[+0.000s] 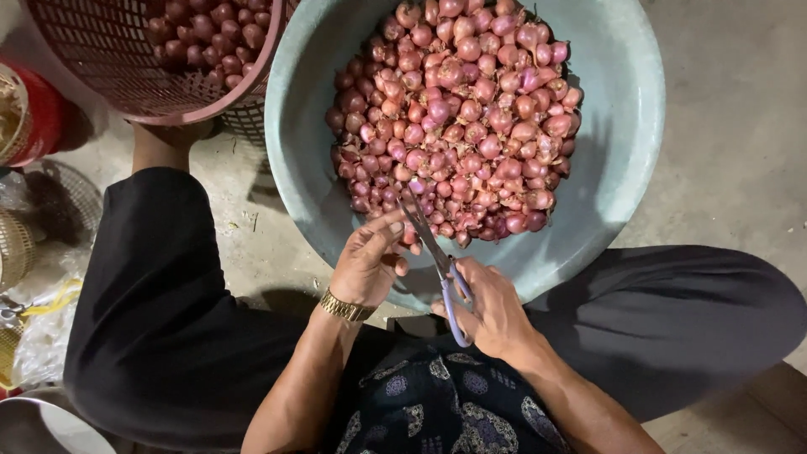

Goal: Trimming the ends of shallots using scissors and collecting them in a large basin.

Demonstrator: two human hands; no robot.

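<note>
— Over the basin's near rim: what does each hand do?

— Right hand [492, 307] grips purple-handled scissors [439, 261], blades toward the left hand [370, 261], whose fingertips pinch what seems a shallot [409, 237], partly hidden.

— Surroundings?

— Grey-green basin [622, 126] holds heaped shallots [458, 109]; a red mesh basket [109, 59] stands beside it.

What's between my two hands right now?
In the head view, the scissors' blades cross between left hand and right hand, over the basin edge by the shallots.
</note>
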